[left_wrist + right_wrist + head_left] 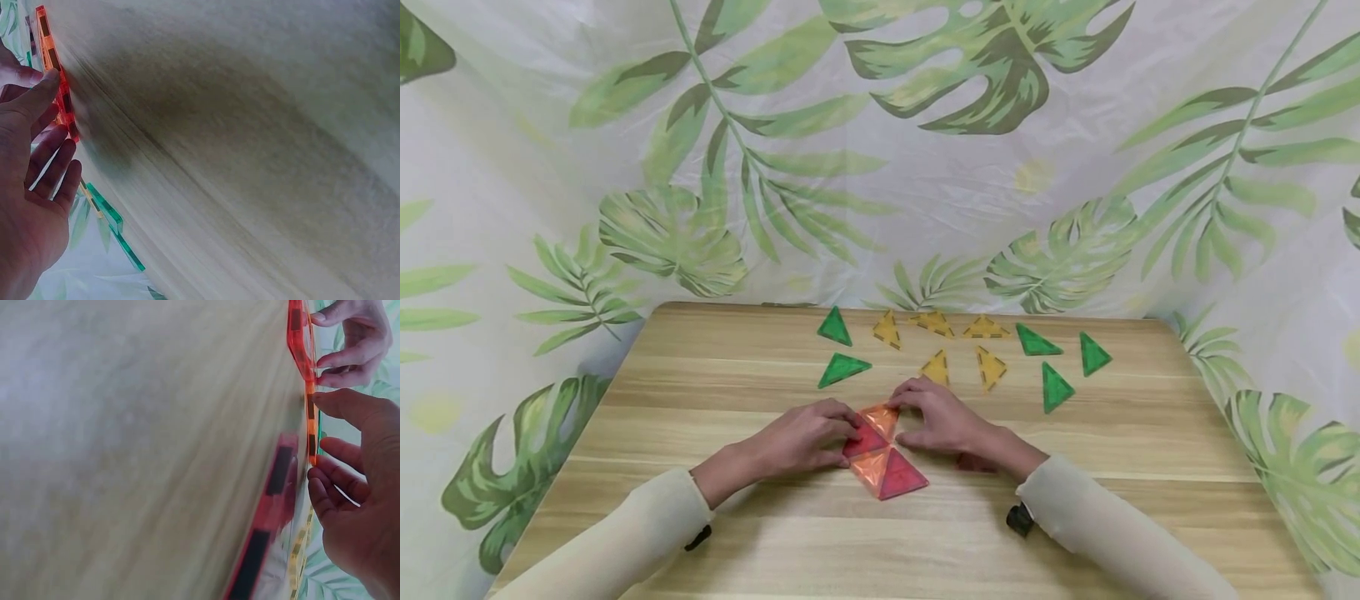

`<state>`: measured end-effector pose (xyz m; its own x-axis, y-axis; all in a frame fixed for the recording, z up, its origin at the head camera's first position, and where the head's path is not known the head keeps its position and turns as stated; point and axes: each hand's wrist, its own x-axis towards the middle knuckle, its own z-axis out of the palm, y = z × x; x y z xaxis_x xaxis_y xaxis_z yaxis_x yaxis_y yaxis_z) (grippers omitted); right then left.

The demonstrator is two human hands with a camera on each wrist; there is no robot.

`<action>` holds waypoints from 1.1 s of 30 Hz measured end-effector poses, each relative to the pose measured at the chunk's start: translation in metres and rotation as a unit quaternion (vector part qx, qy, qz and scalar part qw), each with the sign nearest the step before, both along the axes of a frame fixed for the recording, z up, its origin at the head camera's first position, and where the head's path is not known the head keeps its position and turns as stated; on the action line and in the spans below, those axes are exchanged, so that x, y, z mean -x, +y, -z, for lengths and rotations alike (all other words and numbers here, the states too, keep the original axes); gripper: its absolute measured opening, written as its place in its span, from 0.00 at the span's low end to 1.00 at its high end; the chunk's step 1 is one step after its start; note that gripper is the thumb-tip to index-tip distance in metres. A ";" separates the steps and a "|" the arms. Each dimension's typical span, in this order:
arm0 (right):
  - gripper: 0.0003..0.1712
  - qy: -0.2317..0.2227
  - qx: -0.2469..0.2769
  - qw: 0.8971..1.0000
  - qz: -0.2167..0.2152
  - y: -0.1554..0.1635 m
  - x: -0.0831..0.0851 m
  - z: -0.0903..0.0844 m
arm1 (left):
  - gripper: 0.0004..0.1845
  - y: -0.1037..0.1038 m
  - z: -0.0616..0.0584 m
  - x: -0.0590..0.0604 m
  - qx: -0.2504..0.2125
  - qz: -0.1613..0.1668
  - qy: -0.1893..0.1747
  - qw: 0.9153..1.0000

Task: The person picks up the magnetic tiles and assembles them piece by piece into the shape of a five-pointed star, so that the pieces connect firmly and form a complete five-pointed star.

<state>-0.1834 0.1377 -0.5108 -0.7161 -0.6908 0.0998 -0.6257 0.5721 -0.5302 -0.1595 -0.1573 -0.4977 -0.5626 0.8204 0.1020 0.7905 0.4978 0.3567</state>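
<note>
Red and orange translucent triangle tiles lie edge to edge as a partial fan on the table. My left hand holds the left red triangle tile of the fan, thumb and fingertips at its outer edge. Between thumb and fingers, my right hand pinches the upper orange triangle tile, which sits against that red one. Below are a lower orange tile and a lower red tile. Another red tile lies partly hidden under my right wrist; in the right wrist view this red tile looms close.
Several yellow triangle tiles lie beyond my hands, one partly covered by the right fingers. Green triangle tiles lie to their left and right. At the wooden table's far edge hangs a leaf-patterned cloth.
</note>
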 end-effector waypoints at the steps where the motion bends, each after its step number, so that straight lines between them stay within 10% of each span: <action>1: 0.28 -0.002 0.005 1.000 -0.004 0.002 0.000 -0.001 | 0.20 0.000 0.000 0.000 0.000 0.001 -0.001 1.000; 33: 0.35 -0.078 -0.014 0.993 -0.088 0.130 -0.031 -0.015 | 0.38 0.006 -0.002 0.000 0.050 -0.017 -0.032 0.998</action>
<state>-0.1528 0.2678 -0.4955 -0.5889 -0.8079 -0.0229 -0.6295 0.4763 -0.6139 -0.1599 -0.1514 -0.4954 -0.5927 0.8053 -0.0163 0.7497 0.5590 0.3542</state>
